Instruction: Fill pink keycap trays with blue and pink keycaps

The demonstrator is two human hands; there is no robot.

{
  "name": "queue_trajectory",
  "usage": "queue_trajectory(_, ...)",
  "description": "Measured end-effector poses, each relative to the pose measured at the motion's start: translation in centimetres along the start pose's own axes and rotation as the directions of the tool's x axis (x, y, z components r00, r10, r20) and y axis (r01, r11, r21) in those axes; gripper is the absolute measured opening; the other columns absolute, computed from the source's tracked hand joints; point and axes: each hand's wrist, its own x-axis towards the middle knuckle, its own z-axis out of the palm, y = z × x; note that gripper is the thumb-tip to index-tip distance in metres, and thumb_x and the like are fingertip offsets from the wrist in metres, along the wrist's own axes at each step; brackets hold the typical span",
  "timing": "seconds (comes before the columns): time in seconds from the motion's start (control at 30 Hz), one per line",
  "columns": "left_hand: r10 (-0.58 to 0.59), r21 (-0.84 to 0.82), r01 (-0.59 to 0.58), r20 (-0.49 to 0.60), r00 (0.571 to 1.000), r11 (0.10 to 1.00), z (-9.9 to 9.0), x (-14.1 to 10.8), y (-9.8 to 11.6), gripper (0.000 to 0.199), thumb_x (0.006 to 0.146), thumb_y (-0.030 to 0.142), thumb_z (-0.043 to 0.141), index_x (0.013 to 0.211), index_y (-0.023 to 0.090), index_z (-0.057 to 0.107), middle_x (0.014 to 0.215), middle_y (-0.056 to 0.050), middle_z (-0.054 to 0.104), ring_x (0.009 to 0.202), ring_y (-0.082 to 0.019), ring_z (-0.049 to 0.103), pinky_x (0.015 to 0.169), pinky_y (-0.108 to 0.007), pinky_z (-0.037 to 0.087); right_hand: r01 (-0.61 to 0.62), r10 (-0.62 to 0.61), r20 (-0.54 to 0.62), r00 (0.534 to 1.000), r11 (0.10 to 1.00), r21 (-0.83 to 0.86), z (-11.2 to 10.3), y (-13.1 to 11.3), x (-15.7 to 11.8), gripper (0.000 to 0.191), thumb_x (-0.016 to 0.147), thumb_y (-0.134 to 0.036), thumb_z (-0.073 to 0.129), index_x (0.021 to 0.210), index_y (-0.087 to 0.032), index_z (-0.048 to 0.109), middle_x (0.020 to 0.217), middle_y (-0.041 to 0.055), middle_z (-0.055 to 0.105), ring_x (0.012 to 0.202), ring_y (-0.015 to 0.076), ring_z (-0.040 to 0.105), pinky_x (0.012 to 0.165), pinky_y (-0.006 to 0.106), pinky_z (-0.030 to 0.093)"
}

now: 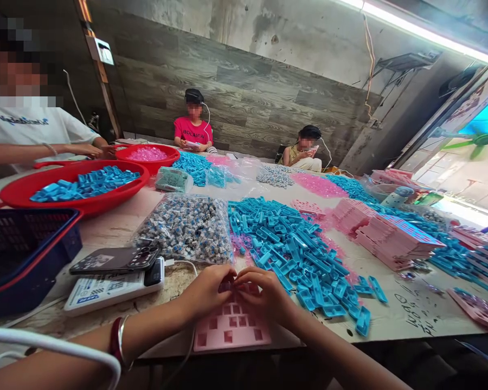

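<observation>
1. The broad pale table (384, 319) carries everything, its near edge closest to the person.
2. A loose heap of blue, trough-shaped plastic pieces (296, 249) spreads beyond the right hand, probably for easy picking.
3. A clear plastic bag of small white, grey and blue pieces (191, 227) lies beyond the left hand, its film seemingly keeping them from scattering.
4. The flat pink plate with square holes (215, 336) lies at the near edge, presumably for close view.
5. The left hand (211, 287) and right hand (264, 292) meet over its far part, perhaps steadying it; whether their fingers grip anything, I cannot tell.
</observation>
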Motion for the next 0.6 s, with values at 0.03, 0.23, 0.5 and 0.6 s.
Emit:
queue_trajectory(0.03,-0.001,0.001,0.001,-0.004,1.000,1.000,0.0,0.0,0.0,0.019,0.071,0.012,0.054,0.088,0.017,0.060,0.080,0.000,0.061,0.073,-0.015,0.055,0.063,-0.022,0.039,0.003,-0.003,0.008,1.000,1.000,-0.010,0.0,0.0,0.0,0.012,0.074,-0.011,0.063,0.081,-0.019,0.068,0.084,0.0047,0.068,0.078,0.0151,0.065,0.070,0.025,0.051)
queue_trajectory(0.23,0.004,-0.075,-0.007,-0.042,0.999,0.997,-0.1,-0.2,-0.3,0.021,0.074,0.016,0.058,0.094,0.018,0.057,0.085,-0.001,0.063,0.076,-0.015,0.060,0.067,-0.022,0.044,0.068,-0.065,0.048,0.997,0.994,-0.081,-0.1,1.0,-0.1,0.008,0.080,-0.019,0.063,0.079,-0.019,0.071,0.083,0.0060,0.068,0.073,0.0139,0.065,0.064,0.023,0.050)
queue_trajectory(0.5,0.069,0.073,-0.070,0.014,0.997,0.995,-0.4,0.0,0.1,0.026,0.079,0.013,0.055,0.104,0.020,0.053,0.085,0.000,0.065,0.078,-0.017,0.062,0.068,-0.024,0.044,0.115,-0.114,0.017,0.993,0.992,-0.049,0.2,2.0,0.0,0.018,0.082,-0.029,0.063,0.070,-0.018,0.072,0.073,0.0062,0.067,0.061,0.0119,0.064,0.055,0.020,0.048)
queue_trajectory(0.6,0.112,0.141,-0.117,0.047,0.993,0.983,-0.6,0.1,0.4,0.025,0.080,0.012,0.053,0.104,0.020,0.051,0.088,-0.001,0.065,0.080,-0.017,0.062,0.068,-0.024,0.043,0.121,-0.120,0.026,0.992,0.991,-0.052,0.1,2.0,0.1,0.021,0.082,-0.029,0.062,0.067,-0.018,0.072,0.072,0.0066,0.067,0.061,0.0119,0.063,0.055,0.020,0.048)
